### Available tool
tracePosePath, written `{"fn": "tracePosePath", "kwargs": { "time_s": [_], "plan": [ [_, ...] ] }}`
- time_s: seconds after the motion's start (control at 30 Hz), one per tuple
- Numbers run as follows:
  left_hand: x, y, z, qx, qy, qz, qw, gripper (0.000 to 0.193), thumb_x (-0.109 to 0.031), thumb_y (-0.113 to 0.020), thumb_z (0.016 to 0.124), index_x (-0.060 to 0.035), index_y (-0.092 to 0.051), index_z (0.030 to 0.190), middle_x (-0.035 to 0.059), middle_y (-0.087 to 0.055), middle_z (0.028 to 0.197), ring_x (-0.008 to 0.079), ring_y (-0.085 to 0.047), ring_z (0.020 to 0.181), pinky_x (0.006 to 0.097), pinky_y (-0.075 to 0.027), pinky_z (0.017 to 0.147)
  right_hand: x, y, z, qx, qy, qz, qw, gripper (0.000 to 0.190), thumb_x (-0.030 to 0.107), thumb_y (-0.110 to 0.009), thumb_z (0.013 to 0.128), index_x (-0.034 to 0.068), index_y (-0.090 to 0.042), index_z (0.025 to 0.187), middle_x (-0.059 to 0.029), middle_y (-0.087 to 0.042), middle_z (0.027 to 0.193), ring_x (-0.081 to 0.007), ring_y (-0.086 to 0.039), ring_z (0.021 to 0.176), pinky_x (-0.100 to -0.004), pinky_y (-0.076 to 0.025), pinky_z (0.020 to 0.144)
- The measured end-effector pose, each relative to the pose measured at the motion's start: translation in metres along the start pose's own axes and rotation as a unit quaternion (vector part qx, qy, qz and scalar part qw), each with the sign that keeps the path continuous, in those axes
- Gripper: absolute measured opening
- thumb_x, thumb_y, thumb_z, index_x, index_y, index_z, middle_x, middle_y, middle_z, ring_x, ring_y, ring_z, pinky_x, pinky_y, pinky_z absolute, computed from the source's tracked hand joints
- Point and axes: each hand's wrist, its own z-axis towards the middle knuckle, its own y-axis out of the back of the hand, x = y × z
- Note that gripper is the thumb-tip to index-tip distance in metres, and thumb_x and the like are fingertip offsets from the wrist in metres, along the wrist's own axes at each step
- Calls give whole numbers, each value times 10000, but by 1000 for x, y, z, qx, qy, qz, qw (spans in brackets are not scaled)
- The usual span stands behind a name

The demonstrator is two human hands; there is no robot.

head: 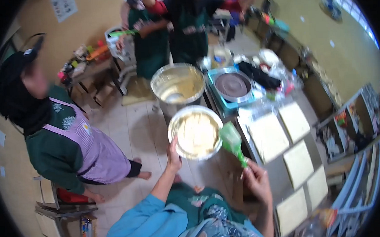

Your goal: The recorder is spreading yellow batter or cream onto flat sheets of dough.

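My left hand (174, 154) grips the near-left rim of a white round bowl (172, 132). Pale, creamy batter (199, 135) with streaks across it lies inside. In my right hand (256, 179) is the handle of a green spatula (232, 138), its smeared blade raised just right of the bowl's rim. Beyond the bowl stands a large metal mixing bowl (173, 105), with yellowish batter smeared over its inner wall. The two bowls overlap in view, and I cannot tell whether they touch.
On the table to my right lie several pale square sheets (268, 138) and a blue portable stove (230, 87) with a round dark plate. Plastic bags (267, 55) crowd its far end. One person (91, 139) stands at left; two others (188, 31) stand beyond the metal bowl.
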Motion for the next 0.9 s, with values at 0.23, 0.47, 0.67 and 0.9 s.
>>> {"fn": "tracePosePath", "kwargs": {
  "time_s": [0.23, 0.47, 0.67, 0.9],
  "plan": [
    [24, -54, -42, 59, 37, -27, 997, 410, -252, -459, 912, 35, -482, 1204, 88, -547, 1178, 153, -531, 1055, 274, -404, 910, -32, 64, -36, -82, 58, -113, 989, 272, 61, -534, 882, -42, -571, 1132, 6, -560, 671, -38, -472, 588, -195, -375, 518],
    [24, -85, -69, 116, 24, 78, 990, 439, -243, -477, 897, 41, -445, 1230, 115, -537, 1169, 161, -517, 1051, 276, -391, 915, -21, 86, -24, -74, 119, -388, 911, 308, 123, -615, 814, 215, -630, 1108, -120, -627, 733, -277, -602, 596, -344, -465, 556],
    [23, -105, -58, 157, 40, 143, 976, 429, -216, -479, 898, 38, -437, 1242, 106, -541, 1158, 148, -518, 1034, 263, -400, 898, -12, 92, 25, -20, 156, -470, 868, 304, 154, -592, 831, 259, -617, 1115, -90, -604, 696, -285, -599, 595, -393, -463, 532],
    [29, -109, -6, 163, 43, 177, 970, 440, -185, -467, 908, 23, -401, 1290, 107, -528, 1184, 129, -496, 1061, 254, -383, 920, -16, 80, 76, -6, 120, -471, 874, 321, 145, -582, 833, 254, -604, 1134, -84, -596, 695, -284, -601, 596, -393, -476, 528]
  ]
}}
